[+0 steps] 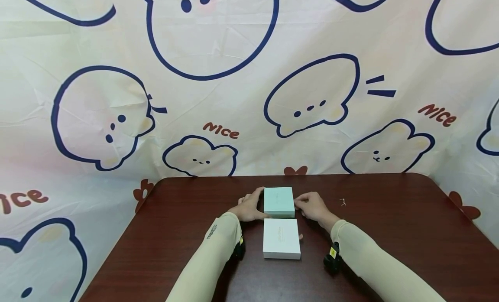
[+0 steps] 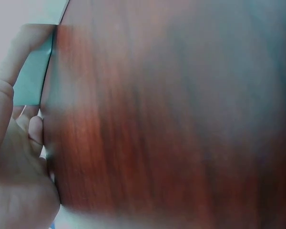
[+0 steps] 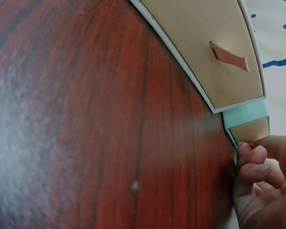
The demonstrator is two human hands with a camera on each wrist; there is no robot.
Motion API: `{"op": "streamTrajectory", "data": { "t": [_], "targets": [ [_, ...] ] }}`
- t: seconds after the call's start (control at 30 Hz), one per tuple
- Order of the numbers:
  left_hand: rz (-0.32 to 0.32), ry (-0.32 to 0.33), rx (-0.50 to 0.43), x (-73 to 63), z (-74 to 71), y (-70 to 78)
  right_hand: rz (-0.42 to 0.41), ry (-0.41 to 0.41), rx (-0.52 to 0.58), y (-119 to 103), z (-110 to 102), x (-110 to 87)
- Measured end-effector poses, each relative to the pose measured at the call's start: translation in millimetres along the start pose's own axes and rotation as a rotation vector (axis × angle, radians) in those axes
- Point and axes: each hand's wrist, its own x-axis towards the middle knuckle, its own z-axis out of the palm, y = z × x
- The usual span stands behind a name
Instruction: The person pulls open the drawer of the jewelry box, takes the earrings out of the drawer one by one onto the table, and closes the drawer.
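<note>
A mint-green drawer box (image 1: 278,200) lies on the table, directly behind a white drawer box (image 1: 281,238). My left hand (image 1: 250,206) grips the mint box at its left end, thumb along the front side and the other fingers toward the back. On the opposite side my right hand (image 1: 315,206) pinches at the tan drawer face of the mint box; in the right wrist view a sliver of brown tab shows between thumb and fingertips. The white box has a brown pull tab (image 3: 229,57) on its own tan drawer face. Both drawers look pushed in.
A small, thin, whitish branched piece (image 1: 343,202) lies on the brown table (image 1: 390,232) to the right of my right hand. Behind the table hangs a printed cloth (image 1: 249,102), close to its far edge.
</note>
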Motion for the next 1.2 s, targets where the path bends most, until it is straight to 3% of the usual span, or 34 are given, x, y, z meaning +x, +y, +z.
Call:
{"op": "streamTrajectory", "data": {
  "t": [0.47, 1.2],
  "targets": [
    [-0.001, 0.009, 0.0, 1.9, 2.6, -1.6, -0.005, -0.024, 0.026, 3, -2, 0.9],
    [0.01, 0.007, -0.009, -1.4, 0.3, -2.1, -0.014, -0.029, -0.025, 1, -15, -11.3]
  ]
}}
